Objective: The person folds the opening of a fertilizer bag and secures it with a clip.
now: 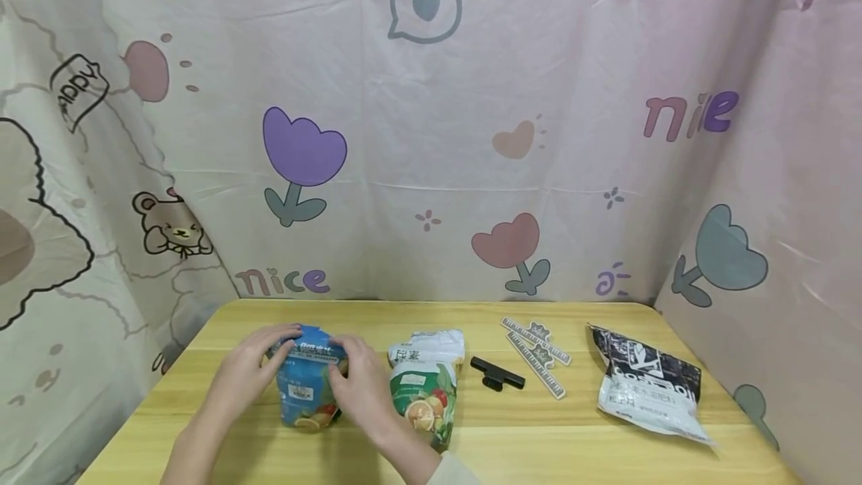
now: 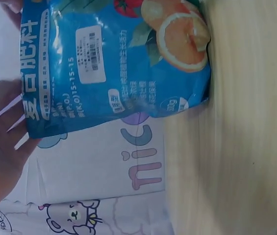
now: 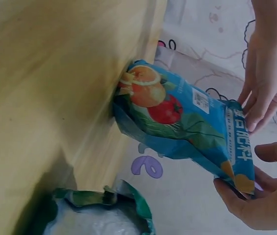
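We have the blue bag (image 1: 306, 376) standing on the table (image 1: 512, 455), at 9 o'clock from the tabletop's middle, one hand per top corner. Left hand (image 1: 252, 365): fingers part-curled and spread, thumb to the front, holding its corner. Right hand (image 1: 360, 380): similar hold on the other corner, thumb and fingers only partly closed. How hard either squeezes, we can't tell.

Our read: two-corner hold keeps a soft pouch from slumping or twisting. Long axis near vertical, top edge up, base on the wood, printed front facing our 6 o'clock.

Green bag (image 1: 423, 399) sits just beside at 3 o'clock, likely handy for the right. Black clip (image 1: 497, 374), keyboard-print strips (image 1: 539, 365) and black-and-white bag (image 1: 646, 388) lie farther out, around 3, probably to give the hands room.
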A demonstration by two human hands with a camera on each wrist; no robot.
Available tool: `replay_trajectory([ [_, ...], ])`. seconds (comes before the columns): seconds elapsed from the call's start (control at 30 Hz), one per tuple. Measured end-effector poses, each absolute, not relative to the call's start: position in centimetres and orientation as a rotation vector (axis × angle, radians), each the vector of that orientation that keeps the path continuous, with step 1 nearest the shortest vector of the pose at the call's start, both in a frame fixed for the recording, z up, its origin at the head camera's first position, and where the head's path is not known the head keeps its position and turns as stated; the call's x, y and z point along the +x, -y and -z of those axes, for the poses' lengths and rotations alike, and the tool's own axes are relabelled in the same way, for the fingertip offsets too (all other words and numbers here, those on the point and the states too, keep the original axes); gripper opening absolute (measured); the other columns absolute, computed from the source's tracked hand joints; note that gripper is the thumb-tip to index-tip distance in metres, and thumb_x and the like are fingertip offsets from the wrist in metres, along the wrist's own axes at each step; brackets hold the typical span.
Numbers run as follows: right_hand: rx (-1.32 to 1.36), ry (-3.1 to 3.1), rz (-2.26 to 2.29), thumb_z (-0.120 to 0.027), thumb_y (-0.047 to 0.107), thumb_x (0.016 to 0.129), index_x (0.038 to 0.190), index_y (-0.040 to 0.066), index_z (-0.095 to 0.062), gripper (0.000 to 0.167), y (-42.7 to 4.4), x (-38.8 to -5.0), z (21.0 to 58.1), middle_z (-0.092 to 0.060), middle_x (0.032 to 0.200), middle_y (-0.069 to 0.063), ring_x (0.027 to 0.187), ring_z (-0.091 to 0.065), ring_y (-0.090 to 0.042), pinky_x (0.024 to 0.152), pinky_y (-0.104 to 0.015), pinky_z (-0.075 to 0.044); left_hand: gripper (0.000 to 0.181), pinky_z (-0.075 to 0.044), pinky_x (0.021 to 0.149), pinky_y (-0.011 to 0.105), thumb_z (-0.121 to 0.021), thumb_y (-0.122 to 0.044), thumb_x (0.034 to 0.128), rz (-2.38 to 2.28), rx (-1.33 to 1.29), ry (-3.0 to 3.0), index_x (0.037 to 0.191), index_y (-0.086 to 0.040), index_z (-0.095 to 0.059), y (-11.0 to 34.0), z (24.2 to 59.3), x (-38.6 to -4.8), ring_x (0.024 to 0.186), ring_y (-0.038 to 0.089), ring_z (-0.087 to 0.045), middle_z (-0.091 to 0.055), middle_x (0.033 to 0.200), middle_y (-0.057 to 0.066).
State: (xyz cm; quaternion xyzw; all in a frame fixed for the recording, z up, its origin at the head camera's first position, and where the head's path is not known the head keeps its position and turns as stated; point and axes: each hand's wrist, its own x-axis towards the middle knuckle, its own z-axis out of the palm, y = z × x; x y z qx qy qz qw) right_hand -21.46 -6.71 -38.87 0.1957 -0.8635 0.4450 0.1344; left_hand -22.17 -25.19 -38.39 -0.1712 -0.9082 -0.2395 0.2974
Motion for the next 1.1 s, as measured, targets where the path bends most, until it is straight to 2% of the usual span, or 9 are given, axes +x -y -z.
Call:
replay_trajectory([
  [0.13, 0.577, 2.544, -1.249, -0.062, 0.013, 0.087, 0.115, 0.014, -0.061, 0.028, 6.8, -21.5, 39.1, -0.057, 0.110, 0.005, 0.095, -0.053, -0.008, 0.073, -0.024, -0.046, 0.025, -0.037, 0.089, 0.055, -0.069, -0.004, 0.0796, 0.605, -0.511, 2.495, 0.104, -0.003, -0.065, 25.4, 38.3, -22.3, 0.095, 0.033, -0.058, -0.064, 0.102, 0.012],
  [0.23, 0.628, 2.528, -1.010, -0.063, 0.014, 0.087, 0.110, 0.015, -0.064, 0.023, 6.9, -21.7, 39.3, -0.060, 0.106, 0.006, 0.095, -0.054, -0.010, 0.084, -0.029, -0.044, 0.026, -0.027, 0.098, 0.054, -0.072, 0.001, 0.0748, 0.554, -0.562, 2.536, 0.100, -0.001, -0.065, 25.3, 38.0, -22.6, 0.096, 0.033, -0.059, -0.065, 0.099, 0.012],
  [0.37, 0.679, 2.435, -0.517, -0.068, 0.019, 0.083, 0.100, 0.017, -0.067, 0.017, 7.1, -22.1, 39.3, -0.065, 0.096, 0.007, 0.094, -0.058, -0.011, 0.099, -0.039, -0.034, 0.023, -0.026, 0.099, 0.055, -0.073, 0.004, 0.0720, 0.501, -0.597, 2.635, 0.094, -0.002, -0.066, 24.8, 37.1, -22.9, 0.091, 0.032, -0.061, -0.067, 0.091, 0.009],
  [0.43, 0.697, 2.410, -0.326, -0.069, 0.022, 0.082, 0.096, 0.017, -0.067, 0.015, 7.4, -22.2, 39.1, -0.066, 0.090, 0.007, 0.086, -0.060, -0.010, 0.098, -0.038, -0.036, 0.021, -0.027, 0.098, 0.056, -0.072, 0.005, 0.0712, 0.481, -0.601, 2.697, 0.090, -0.003, -0.067, 24.5, 36.6, -23.0, 0.089, 0.033, -0.061, -0.067, 0.087, 0.007],
  [0.5, 0.723, 2.411, -0.175, -0.071, 0.026, 0.080, 0.093, 0.018, -0.067, 0.016, 7.8, -22.2, 38.7, -0.065, 0.084, 0.008, 0.079, -0.060, -0.008, 0.096, -0.034, -0.038, 0.020, -0.035, 0.092, 0.055, -0.070, 0.007, 0.0706, 0.474, -0.607, 2.774, 0.087, -0.004, -0.069, 24.2, 36.1, -23.2, 0.085, 0.033, -0.062, -0.067, 0.085, 0.007],
  [0.57, 0.763, 2.412, -0.088, -0.071, 0.029, 0.081, 0.090, 0.017, -0.067, 0.015, 8.3, -22.2, 38.4, -0.064, 0.077, 0.008, 0.069, -0.059, -0.006, 0.088, -0.028, -0.043, 0.020, -0.043, 0.084, 0.050, -0.069, 0.008, 0.0701, 0.473, -0.617, 2.847, 0.085, -0.005, -0.070, 24.0, 35.6, -23.3, 0.082, 0.031, -0.062, -0.066, 0.083, 0.006],
  [0.63, 0.792, 2.403, -0.048, -0.071, 0.030, 0.081, 0.083, 0.016, -0.066, 0.014, 8.6, -22.2, 38.2, -0.061, 0.068, 0.008, 0.059, -0.055, -0.005, 0.071, -0.020, -0.047, 0.020, -0.049, 0.074, 0.045, -0.069, 0.008, 0.0699, 0.487, -0.622, 2.908, 0.084, -0.006, -0.070, 23.9, 35.3, -23.3, 0.080, 0.029, -0.062, -0.066, 0.081, 0.005],
  [0.77, 0.801, 2.428, -0.024, -0.071, 0.028, 0.080, 0.072, 0.017, -0.063, 0.016, 9.0, -22.5, 38.0, -0.053, 0.057, 0.008, 0.046, -0.045, -0.002, 0.042, -0.014, -0.035, 0.018, -0.050, 0.069, 0.040, -0.070, 0.007, 0.0707, 0.527, -0.644, 2.954, 0.081, -0.008, -0.071, 23.8, 35.1, -23.5, 0.075, 0.023, -0.062, -0.065, 0.078, 0.001],
  [1.1, 0.721, 2.570, -0.007, -0.071, 0.037, 0.079, 0.074, 0.020, -0.066, 0.019, 9.4, -22.9, 38.3, -0.050, 0.054, 0.009, 0.042, -0.038, -0.003, 0.036, -0.018, -0.029, 0.016, -0.050, 0.062, 0.038, -0.073, -0.001, 0.0720, 0.512, -0.572, 2.907, 0.080, -0.015, -0.074, 23.9, 35.8, -23.4, 0.074, 0.022, -0.063, -0.068, 0.078, 0.000],
])
